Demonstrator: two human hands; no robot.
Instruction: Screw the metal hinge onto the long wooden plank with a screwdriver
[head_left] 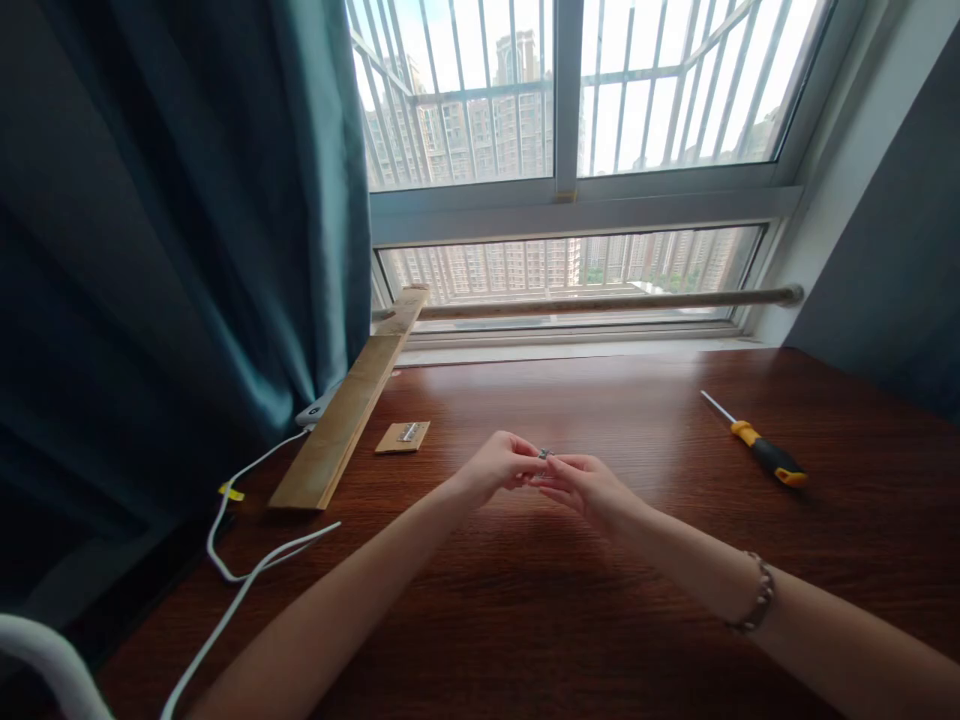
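Observation:
Over the middle of the dark wooden table (480,620), my left hand (499,465) and my right hand (581,485) meet at the fingertips. Between them is a small metal piece (545,454), grey and shiny, too small for me to tell its kind. Both hands are closed on it with thumb and fingers pinched. Most of the piece is hidden by the fingers. Left of my hands lies a square of cardboard (386,442) with several small silvery metal pieces (409,432) on top. To the right rests a screwdriver (769,455) with a black and yellow handle, its tip pointing away.
A long wooden board (341,425) lies along the left side, reaching the window rail (600,304). White cables (225,535) curl at the left edge, near a white power strip (309,413). A blue curtain (225,200) hangs at the left.

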